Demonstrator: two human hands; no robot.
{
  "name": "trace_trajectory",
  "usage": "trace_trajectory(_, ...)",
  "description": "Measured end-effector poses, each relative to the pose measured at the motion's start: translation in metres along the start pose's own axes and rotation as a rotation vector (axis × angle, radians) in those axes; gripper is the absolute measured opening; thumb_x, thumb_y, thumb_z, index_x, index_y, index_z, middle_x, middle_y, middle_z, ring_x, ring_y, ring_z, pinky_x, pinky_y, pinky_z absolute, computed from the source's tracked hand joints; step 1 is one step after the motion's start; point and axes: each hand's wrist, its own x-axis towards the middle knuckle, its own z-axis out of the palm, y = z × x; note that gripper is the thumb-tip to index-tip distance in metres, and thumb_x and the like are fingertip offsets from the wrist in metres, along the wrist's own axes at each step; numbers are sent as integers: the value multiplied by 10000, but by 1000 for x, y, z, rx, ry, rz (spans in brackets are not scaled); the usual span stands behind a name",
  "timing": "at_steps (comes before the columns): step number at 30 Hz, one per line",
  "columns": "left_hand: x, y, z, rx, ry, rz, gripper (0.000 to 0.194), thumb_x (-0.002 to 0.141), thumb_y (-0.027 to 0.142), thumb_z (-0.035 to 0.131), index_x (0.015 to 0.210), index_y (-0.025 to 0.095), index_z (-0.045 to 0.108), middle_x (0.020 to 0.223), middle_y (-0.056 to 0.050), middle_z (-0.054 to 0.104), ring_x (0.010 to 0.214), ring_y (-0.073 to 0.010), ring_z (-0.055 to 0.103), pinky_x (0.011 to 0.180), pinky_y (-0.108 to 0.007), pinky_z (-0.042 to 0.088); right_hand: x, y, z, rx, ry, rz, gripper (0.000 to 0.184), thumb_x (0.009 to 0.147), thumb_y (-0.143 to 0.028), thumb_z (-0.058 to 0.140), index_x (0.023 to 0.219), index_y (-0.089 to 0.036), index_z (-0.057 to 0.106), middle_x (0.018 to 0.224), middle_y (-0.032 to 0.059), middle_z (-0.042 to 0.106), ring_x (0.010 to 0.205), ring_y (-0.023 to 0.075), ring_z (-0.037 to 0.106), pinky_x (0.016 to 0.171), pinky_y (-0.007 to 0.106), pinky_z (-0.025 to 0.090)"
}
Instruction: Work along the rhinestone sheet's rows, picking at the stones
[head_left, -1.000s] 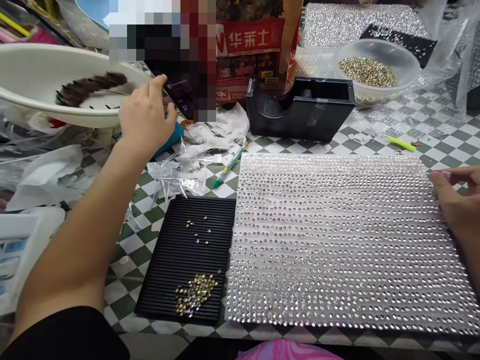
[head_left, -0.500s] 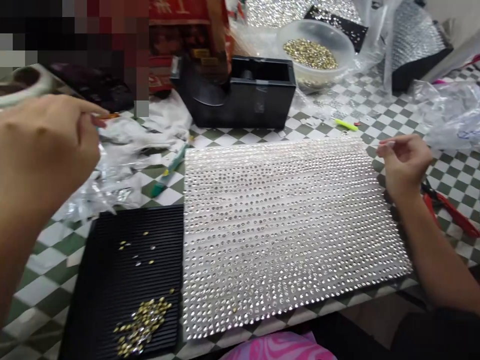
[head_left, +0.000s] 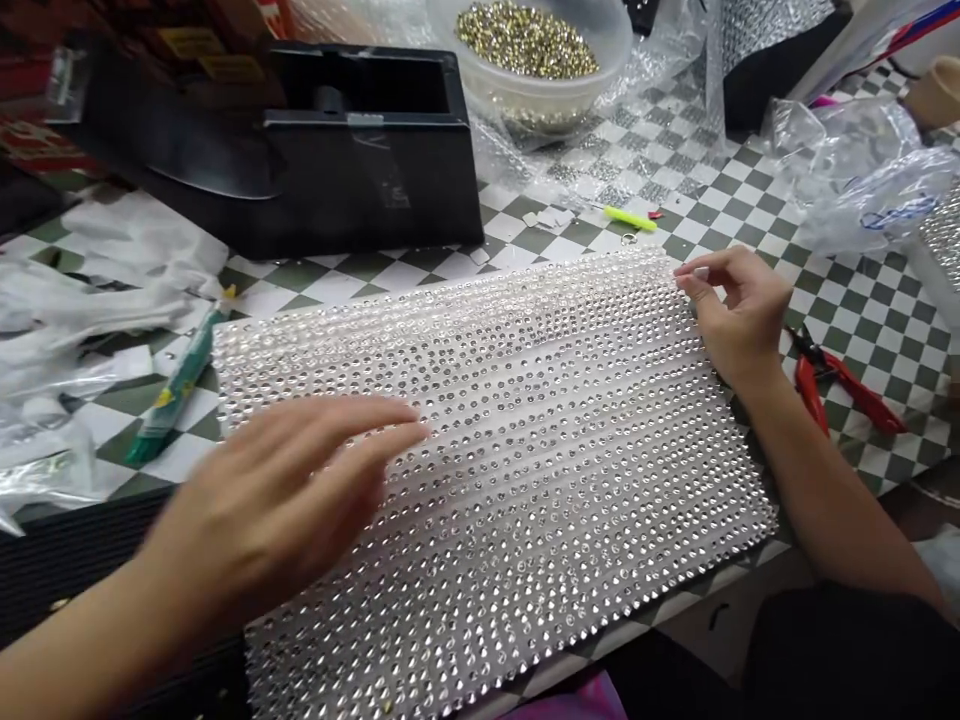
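Observation:
My left hand (head_left: 277,500) hovers over or rests on the left part of a white sheet (head_left: 525,470) covered with rows of clear rhinestones; which of the two I cannot tell. Its fingers stretch out to the right, slightly blurred, and I see nothing held in them. At the sheet's far right corner is my right hand (head_left: 739,310), thumb and forefinger pinched together. Whatever lies between those fingertips is too small to make out. A ribbed black mat (head_left: 82,560) lies under my left forearm, partly hidden.
Behind the sheet stands a black tape dispenser (head_left: 375,170). A clear bowl (head_left: 525,95) of gold stones sits farther back. Red-handled pliers (head_left: 847,385) lie at right, a green tube (head_left: 176,385) at left, a yellow-green stick (head_left: 630,218) beyond the sheet, and crumpled plastic bags (head_left: 862,180) at far right.
My left hand has come right and down from beyond the mat to over the sheet, its fingers now extended. The view has shifted. My right hand stays near the same corner.

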Motion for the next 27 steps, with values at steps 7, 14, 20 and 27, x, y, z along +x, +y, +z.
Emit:
trace_trajectory(7, 109, 34, 69, -121, -123, 363, 367, 1054, 106, 420, 1381, 36, 572, 1454, -174, 647, 1388, -270, 595, 1172, -423, 495, -1, -2, 4, -104, 4, -42, 104, 944, -278, 660, 848, -239, 660, 840, 24, 660, 755, 172, 599, 691, 337, 500)
trace_trajectory(14, 160, 53, 103, -92, -380, 429, 603, 1077, 297, 452, 1615, 36, 374, 1712, -196, 275, 1607, -328, 232, 1318, -477, 233, 0, 1, 3, -119, -30, -106, 167, 985, -361, 659, 865, -245, 661, 839, 46, 642, 815, 210, 615, 765, 385, 528)
trace_trajectory(20, 160, 54, 104, -121, -428, 405, 606, 1089, 318, 383, 1630, 44, 359, 1718, -211, 224, 1616, -338, 181, 1321, -501, 192, 1, 4, 5, -242, -52, -125, 213, 987, -395, 652, 840, -240, 657, 837, 50, 665, 744, 196, 622, 728, 379, 558)
trace_trajectory(27, 159, 54, 106, -147, -396, 403, 596, 1085, 311, 404, 1616, 40, 383, 1711, -216, 245, 1614, -340, 212, 1317, -506, 210, 3, 0, 6, -306, -70, -118, 265, 999, -432, 619, 814, -243, 631, 820, 50, 672, 731, 195, 621, 746, 384, 584)
